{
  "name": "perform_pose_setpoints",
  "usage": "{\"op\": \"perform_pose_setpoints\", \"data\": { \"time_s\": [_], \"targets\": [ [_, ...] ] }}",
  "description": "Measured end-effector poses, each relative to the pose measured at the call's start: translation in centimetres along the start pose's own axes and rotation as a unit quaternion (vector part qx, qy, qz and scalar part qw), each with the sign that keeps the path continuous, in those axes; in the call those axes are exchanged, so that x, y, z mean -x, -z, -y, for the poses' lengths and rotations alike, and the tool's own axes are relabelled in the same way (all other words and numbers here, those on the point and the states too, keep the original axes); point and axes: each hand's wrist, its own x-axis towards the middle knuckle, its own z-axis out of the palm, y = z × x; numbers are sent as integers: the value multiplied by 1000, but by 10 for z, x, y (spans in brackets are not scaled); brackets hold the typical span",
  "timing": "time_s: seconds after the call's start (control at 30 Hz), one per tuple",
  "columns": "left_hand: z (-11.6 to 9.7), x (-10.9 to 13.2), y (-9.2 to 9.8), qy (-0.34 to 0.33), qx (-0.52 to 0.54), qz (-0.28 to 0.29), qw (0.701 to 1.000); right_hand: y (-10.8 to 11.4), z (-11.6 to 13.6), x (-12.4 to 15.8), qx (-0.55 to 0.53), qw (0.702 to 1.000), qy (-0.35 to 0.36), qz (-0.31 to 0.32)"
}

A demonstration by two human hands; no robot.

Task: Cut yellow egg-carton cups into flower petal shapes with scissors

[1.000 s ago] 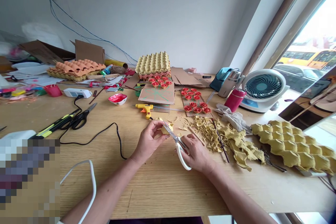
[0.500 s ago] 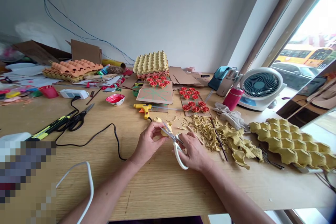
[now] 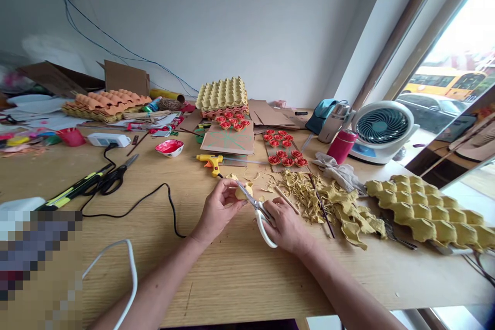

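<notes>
My left hand pinches a yellow egg-carton cup between thumb and fingers, over the middle of the table. In my right hand is a pair of white-handled scissors, fingers wrapped round the grips. Their blades point up and left and lie against the cup; whether they are cutting into it I cannot tell. Just right of the hands lies a heap of yellow carton scraps. Beyond them sits a yellow glue gun.
Red paper roses lie on cardboard ahead. A yellow egg tray is at the right, near a fan and a pink bottle. A bowl of red paint and black scissors lie left. A black cord crosses the table.
The scissor blades look slightly closer together against the cup. Both hands stay in nearly the same place; the view has shifted a little.
</notes>
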Motion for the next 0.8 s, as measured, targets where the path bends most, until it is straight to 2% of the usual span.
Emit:
{"op": "perform_pose_setpoints", "data": {
  "time_s": [0.27,0.5,0.8],
  "targets": [
    [1,-4,2,48,72,32,996,-6,-10,-1,-87,993,-76,-23],
    [7,-2,3,39,35,36,998,-3,-6,-1,-38,999,-30,13],
    [4,-1,1,28,-40,18,999,-2,-5,-2,-10,1000,-25,9]
  ]
}}
